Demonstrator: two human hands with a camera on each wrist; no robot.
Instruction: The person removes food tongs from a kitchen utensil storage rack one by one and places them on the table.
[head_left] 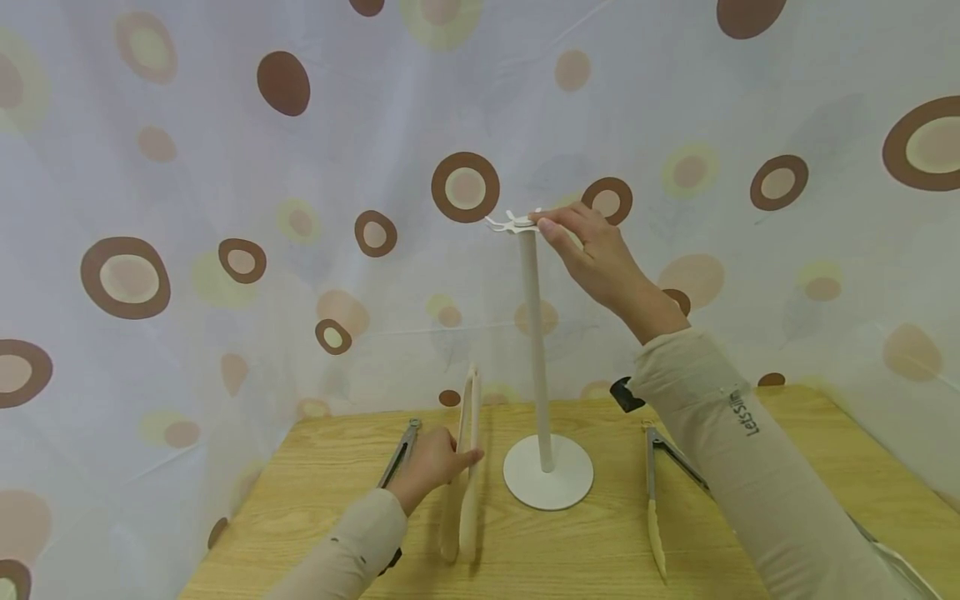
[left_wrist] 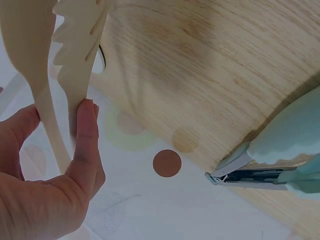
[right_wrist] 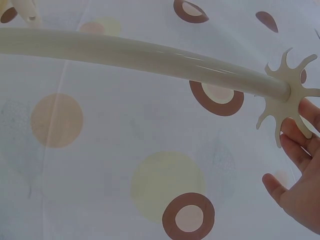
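My left hand (head_left: 429, 467) holds a pair of beige tongs (head_left: 469, 500) upright, hinge end at the top. Close up in the left wrist view, the thumb and fingers pinch the two arms of the tongs, above whose grip one scalloped, slotted head shows. Just right of them stands a white utensil stand (head_left: 536, 333) with a round base. Its top is a hook rack (right_wrist: 285, 102) with curved prongs radiating outward. There my right hand (head_left: 603, 254) rests its fingertips on the rack's edge, with the thumb apart from it in the right wrist view.
Metal-armed tongs with mint green heads (left_wrist: 290, 132) lie left of my left hand. Spread tongs with pale yellow heads (head_left: 655, 533) lie right of the base. White-tipped tongs (head_left: 900, 567) show partly past my right sleeve. A dotted curtain (head_left: 420, 108) hangs behind the wooden table (head_left: 322, 492).
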